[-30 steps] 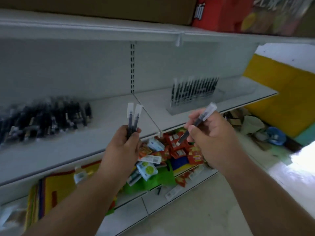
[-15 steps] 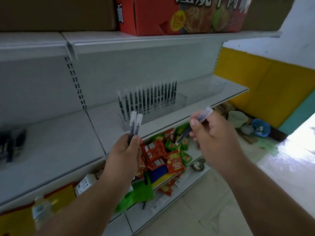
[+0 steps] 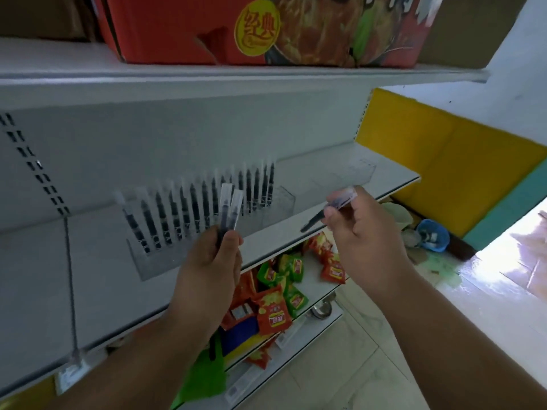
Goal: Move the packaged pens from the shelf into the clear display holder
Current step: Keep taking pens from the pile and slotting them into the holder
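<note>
Two packaged pens stand upright in the left hand, fingers curled round them, at frame centre before the clear display holder. Right hand pinches a third pen, slanted. Ideally, aim it tip-down at an empty slot right of the filled row.

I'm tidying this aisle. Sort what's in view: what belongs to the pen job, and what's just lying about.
Pen job:
- two packaged pens in the left hand
- one packaged pen in the right hand
- clear display holder, partly filled

Lying about:
- snack packets
- red carton
- blue bowl
</note>
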`<state>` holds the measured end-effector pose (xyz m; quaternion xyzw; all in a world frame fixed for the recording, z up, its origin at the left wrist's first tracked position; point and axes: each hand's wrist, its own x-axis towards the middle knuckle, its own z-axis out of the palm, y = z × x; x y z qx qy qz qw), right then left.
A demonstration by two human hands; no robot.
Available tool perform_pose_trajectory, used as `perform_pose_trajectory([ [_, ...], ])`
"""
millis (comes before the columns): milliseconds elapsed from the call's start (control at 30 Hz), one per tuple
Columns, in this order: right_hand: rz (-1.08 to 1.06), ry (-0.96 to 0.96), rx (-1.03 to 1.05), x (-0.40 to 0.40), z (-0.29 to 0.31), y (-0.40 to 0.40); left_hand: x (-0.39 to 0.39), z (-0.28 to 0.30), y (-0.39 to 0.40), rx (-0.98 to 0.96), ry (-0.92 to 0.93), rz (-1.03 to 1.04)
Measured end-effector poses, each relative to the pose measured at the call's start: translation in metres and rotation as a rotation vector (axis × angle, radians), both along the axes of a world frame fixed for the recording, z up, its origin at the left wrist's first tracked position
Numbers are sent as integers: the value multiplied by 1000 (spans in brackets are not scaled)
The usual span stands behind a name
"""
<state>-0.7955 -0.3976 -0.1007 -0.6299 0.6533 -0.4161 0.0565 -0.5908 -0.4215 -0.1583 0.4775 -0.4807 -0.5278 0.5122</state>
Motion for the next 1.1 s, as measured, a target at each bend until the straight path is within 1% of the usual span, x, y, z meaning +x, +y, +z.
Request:
perform_pose_trajectory([
  [133,104,-12,-62,-27,1,-61,-23,-7,-15,14,20,84],
  [267,275,10,-76,-41,4,-125,-41,-10,-16,27,54,233],
  [433,461,118,16,-48,-2,-168,-73,-13,-12,37,133,421],
  [533,552,212,81,-48,-2,-182,-89,-15,-5,49,123,495],
  [600,576,268,130,-47,-1,-191,-95,-15,-3,70,150,514],
  [667,588,283,174,-47,-3,-198,-101,-12,-5,81,188,527],
  [800,588,331,257,-48,-17,-207,-108,-9,-9,88,201,541],
  [900,561,257,240,-54,-22,-209,-112,-9,-11,85,196,569],
  [1000,529,35,164,-62,-19,-192,-112,-9,-11,83,180,578],
  [1033,561,-21,156,-62,-18,-183,-112,-8,-12,83,177,567],
  [1100,700,-82,207,-55,-19,-162,-114,-5,-14,81,171,539],
])
